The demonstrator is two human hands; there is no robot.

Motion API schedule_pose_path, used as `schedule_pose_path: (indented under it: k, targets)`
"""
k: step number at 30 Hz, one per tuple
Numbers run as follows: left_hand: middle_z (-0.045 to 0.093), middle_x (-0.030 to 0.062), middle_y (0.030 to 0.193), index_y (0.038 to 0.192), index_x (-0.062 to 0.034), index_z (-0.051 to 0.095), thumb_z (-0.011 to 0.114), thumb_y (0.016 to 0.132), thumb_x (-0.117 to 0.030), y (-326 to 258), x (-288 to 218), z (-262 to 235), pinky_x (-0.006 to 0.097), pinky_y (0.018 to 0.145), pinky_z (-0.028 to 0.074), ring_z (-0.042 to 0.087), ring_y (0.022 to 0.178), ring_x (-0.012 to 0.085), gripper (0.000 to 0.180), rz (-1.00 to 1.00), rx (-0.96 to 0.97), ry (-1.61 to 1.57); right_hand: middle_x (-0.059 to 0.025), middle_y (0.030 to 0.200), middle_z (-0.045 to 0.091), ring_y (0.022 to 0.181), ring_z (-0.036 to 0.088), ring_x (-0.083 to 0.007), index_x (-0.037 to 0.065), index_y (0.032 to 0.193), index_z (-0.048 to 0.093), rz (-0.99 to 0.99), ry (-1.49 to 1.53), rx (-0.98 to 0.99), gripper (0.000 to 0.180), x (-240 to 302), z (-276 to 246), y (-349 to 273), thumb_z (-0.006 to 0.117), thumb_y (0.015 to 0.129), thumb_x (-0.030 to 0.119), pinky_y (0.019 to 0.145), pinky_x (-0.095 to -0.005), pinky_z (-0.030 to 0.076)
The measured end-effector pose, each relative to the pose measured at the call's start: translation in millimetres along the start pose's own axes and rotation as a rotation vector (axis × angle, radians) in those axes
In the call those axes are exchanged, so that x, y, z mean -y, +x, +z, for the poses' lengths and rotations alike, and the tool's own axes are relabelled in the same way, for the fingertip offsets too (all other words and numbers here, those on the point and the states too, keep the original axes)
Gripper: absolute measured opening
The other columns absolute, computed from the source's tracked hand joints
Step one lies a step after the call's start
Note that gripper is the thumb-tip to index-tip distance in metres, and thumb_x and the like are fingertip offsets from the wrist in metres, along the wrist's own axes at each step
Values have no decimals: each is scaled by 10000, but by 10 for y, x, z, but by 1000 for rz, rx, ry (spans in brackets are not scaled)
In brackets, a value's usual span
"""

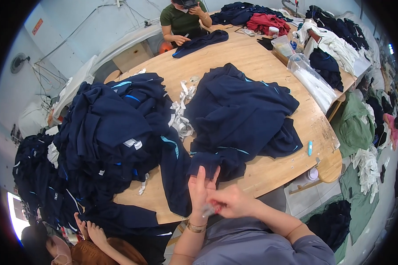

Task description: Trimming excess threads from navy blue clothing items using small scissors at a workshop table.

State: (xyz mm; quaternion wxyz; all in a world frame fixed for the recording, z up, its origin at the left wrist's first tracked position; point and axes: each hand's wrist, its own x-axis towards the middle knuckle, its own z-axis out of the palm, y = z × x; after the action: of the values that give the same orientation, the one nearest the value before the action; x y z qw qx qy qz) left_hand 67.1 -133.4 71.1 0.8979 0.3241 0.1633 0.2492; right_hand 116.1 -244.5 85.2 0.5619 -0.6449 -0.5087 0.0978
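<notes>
Near the table's front edge, my left hand [200, 189] is palm up with fingers stretched and apart against the edge of a navy garment [243, 110]. Some of its fingers are partly hidden by cloth. My right hand [233, 201] is closed around a small red-and-silver tool [214, 206], held over my left wrist; blur hides its exact kind. The garment lies in a loose pile with light-blue trim. A navy sleeve [174, 176] hangs toward me on the left of my left hand.
A larger navy garment pile [106, 119] covers the table's left side. White fabric strips [179, 112] lie between the piles. A light-blue cutter-like tool [310, 148] rests at right. One co-worker [183, 22] sits across the table, another [93, 247] at lower left.
</notes>
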Motion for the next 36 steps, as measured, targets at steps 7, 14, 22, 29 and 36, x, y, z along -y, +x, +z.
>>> schedule_pose_path:
  k: [7,14,22,29,36]
  targets:
    - [625,81,1010,1024,1,560,438,966,-206,6,-58,-22,434,950,458,605,960,186,247,-40,17,-108,-77,614,511,521,534,-151,25,814,560,171,114,-157,245,-132,-144,-4,737,715,163,489,-260,404]
    - [623,103,1044,1050,-10,557,432,970,-205,-51,-20,2,379,902,479,600,983,198,246,-23,28,-79,-64,647,545,499,539,-247,56,740,523,116,-469,-346,321,-335,-160,64,681,787,331,428,-324,396]
    - [611,101,1065,1063,-23,550,433,969,-202,-86,31,-36,384,914,466,584,1010,196,234,-10,25,-35,-42,659,543,489,546,-230,76,732,542,75,-552,-321,339,-341,-144,110,681,776,381,419,-317,398]
    - [572,106,1138,1136,-63,498,399,975,-171,-95,-71,40,468,910,486,567,1059,230,218,-61,95,-85,-61,623,540,469,527,-243,61,712,528,82,-429,-384,324,-357,-157,91,685,785,335,418,-322,383]
    - [644,0,874,848,-135,552,447,965,-174,-71,-187,6,255,498,500,629,774,87,162,-168,-21,-147,-69,603,538,487,532,-247,60,716,525,186,-396,-362,332,-360,-220,35,681,789,344,438,-325,390]
